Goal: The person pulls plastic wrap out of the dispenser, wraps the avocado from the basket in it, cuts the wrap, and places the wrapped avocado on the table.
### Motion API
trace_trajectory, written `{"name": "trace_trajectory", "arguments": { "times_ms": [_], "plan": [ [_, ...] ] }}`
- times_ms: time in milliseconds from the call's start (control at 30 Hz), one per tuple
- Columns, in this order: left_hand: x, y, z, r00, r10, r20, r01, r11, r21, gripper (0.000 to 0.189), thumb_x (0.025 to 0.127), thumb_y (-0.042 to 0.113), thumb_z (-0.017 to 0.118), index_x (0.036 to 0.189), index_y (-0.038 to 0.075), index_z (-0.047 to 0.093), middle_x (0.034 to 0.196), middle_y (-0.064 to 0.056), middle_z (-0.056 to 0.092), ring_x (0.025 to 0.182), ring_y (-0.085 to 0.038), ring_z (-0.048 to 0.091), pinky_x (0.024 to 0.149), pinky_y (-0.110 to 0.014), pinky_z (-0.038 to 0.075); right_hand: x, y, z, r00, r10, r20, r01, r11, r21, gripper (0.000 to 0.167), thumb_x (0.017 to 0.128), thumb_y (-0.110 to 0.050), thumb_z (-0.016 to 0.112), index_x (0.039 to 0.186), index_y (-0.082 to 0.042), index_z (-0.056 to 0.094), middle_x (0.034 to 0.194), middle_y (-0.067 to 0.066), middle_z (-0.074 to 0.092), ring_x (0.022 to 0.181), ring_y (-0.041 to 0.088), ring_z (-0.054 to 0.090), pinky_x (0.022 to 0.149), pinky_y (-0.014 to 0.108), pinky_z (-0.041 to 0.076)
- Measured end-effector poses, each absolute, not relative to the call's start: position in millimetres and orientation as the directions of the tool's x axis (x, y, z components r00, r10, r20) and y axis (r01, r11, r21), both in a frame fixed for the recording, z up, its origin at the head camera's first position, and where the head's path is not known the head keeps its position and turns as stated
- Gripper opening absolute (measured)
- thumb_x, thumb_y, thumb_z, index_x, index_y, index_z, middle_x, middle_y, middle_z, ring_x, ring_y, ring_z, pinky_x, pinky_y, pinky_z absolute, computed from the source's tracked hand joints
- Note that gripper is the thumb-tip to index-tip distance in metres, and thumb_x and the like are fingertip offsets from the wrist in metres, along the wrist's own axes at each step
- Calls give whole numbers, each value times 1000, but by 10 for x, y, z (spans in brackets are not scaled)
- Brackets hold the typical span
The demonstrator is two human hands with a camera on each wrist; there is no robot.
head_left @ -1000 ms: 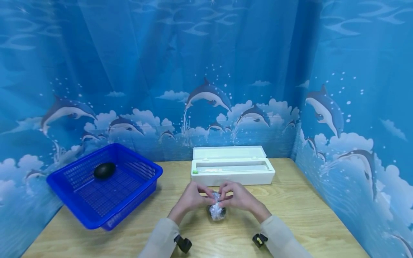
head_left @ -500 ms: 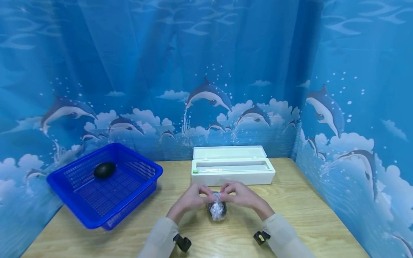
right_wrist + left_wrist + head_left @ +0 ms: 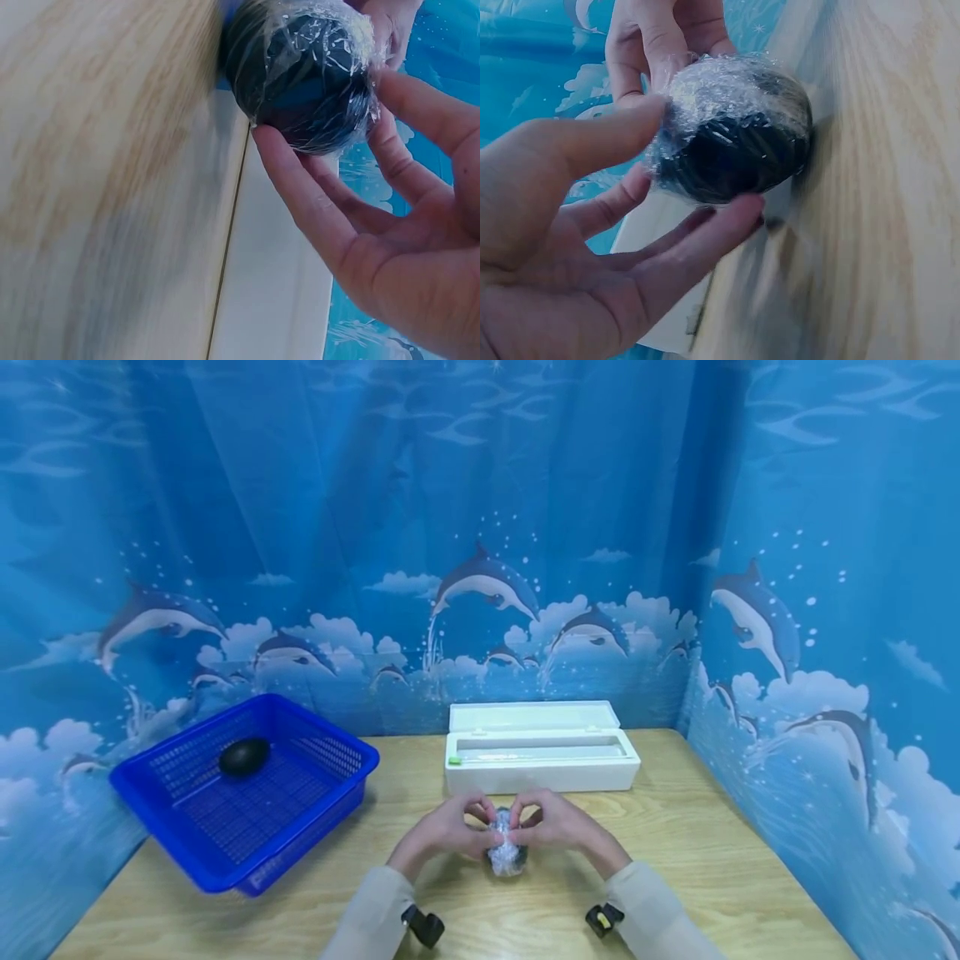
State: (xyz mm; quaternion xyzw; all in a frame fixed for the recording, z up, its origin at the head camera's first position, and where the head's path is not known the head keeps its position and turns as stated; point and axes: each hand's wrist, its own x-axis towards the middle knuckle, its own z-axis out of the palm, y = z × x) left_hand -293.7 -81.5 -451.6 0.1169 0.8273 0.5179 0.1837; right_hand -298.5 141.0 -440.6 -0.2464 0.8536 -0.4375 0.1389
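Note:
A dark oval thing wrapped in crinkled cling film [image 3: 507, 858] rests on the wooden table in front of me. My left hand [image 3: 457, 827] pinches at the film on its left with thumb and index finger. From the other side, my right hand [image 3: 555, 821] does the same, and the two thumbs nearly meet on top. In the left wrist view, the cling film [image 3: 739, 82] is bunched and pale along the upper side, with the dark surface [image 3: 727, 157] showing through below. The right wrist view shows fingertips [image 3: 270, 142] against the underside of the wrapped thing [image 3: 300, 75].
Behind the hands stands an open white cling film box [image 3: 543, 777] with a small green piece [image 3: 454, 761] on its left edge. To the left is a blue plastic basket [image 3: 300, 852] holding another dark oval thing [image 3: 243, 757]. A dolphin-print curtain [image 3: 480, 485] surrounds the table.
Both thumbs have moved slightly nearer to me over the top of the wrapped thing, and the fingers bend more. The box and basket stay where they were.

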Motion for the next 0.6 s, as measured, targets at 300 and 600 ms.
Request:
{"name": "trace_trajectory", "arguments": {
  "times_ms": [300, 600],
  "plan": [
    [-2901, -781, -4545, -891, 403, -207, -57, 353, 934, 30, 87, 16, 82, 100, 6, 57, 119, -16, 63, 89, -28, 71, 68, -38, 66, -3003, 1469, -4358, -758, -653, -3, -373, 437, -818, 6, 90, -9, 75, 90, -8, 69, 120, 10, 72, 119, 33, 64, 101, 52, 57],
    [-2901, -780, -4503, -881, 439, -178, -24, 334, 942, 28, 83, 7, 83, 96, 4, 59, 121, -15, 62, 87, -27, 71, 68, -39, 66, -3007, 1497, -4383, -788, -612, -69, -283, 460, -841, 25, 87, -2, 78, 103, -2, 59, 121, 17, 67, 106, 34, 72, 87, 39, 64]
  ]
}}
